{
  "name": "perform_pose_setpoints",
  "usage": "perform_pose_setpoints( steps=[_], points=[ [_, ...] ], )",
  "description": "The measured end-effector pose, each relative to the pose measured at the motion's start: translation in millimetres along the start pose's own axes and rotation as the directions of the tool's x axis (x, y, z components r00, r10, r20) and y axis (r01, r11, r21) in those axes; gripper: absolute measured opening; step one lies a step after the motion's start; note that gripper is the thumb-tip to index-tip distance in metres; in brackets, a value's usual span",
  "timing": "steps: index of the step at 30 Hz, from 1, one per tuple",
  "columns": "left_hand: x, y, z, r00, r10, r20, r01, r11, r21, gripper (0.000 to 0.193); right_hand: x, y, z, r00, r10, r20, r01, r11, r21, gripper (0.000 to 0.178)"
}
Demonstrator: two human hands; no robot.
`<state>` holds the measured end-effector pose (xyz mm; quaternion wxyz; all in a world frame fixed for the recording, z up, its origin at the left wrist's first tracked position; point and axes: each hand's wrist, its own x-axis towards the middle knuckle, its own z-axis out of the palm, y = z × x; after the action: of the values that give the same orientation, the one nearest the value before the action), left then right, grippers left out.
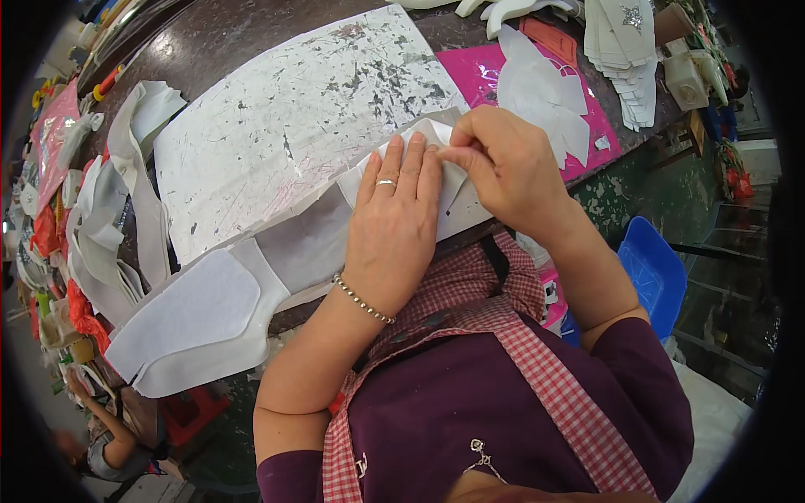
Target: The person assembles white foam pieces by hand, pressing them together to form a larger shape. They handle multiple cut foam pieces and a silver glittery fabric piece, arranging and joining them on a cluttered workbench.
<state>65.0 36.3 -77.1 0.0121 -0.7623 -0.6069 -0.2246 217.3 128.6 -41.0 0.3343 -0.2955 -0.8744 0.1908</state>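
A long grey and white fabric piece (306,243) lies along the table's near edge, with a white padded panel (189,306) at its left end. My left hand (392,205) rests flat on its right part, fingers stretched out and close together, a ring and a beaded bracelet on it. Just beside those fingertips, my right hand (511,172) pinches the white folded end of the fabric piece between thumb and forefinger. What lies under the left palm is hidden.
Under the work is a worn white board (277,117) with dark smears. Curled grey strips (138,168) lie to the left. White cut pieces (541,92) lie on a pink sheet (470,71) at the right. A blue plastic bin (654,268) stands lower right; another person (117,436) sits lower left.
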Motion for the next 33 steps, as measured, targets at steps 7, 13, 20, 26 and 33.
perform_pose_setpoints(
  steps=[7, 13, 20, 26, 33],
  points=[
    [1, 0, -4, 1.000, 0.010, 0.014, -0.010, 1.000, 0.016, 0.044, -1, 26, 12, 0.994, -0.091, -0.052, 0.075, 0.965, -0.252, 0.014],
    [0, -4, -2, 0.999, 0.038, 0.005, -0.038, 0.999, 0.019, 0.037, -11, -2, 18, 0.994, -0.111, -0.005, 0.110, 0.986, -0.126, 0.017],
    [1, -2, -8, 1.000, -0.003, 0.005, 0.003, 0.999, -0.050, 0.034, -18, 3, 5, 0.914, 0.395, 0.094, -0.391, 0.795, 0.464, 0.034],
    [2, -5, -8, 1.000, -0.009, -0.001, 0.008, 0.997, -0.071, 0.043, 2, 19, 7, 0.900, 0.430, 0.068, -0.427, 0.842, 0.331, 0.031],
    [3, -3, -5, 1.000, -0.008, 0.008, 0.008, 1.000, 0.030, 0.054, 6, 44, 17, 0.895, 0.447, -0.001, -0.441, 0.884, 0.153, 0.025]
  ],
)
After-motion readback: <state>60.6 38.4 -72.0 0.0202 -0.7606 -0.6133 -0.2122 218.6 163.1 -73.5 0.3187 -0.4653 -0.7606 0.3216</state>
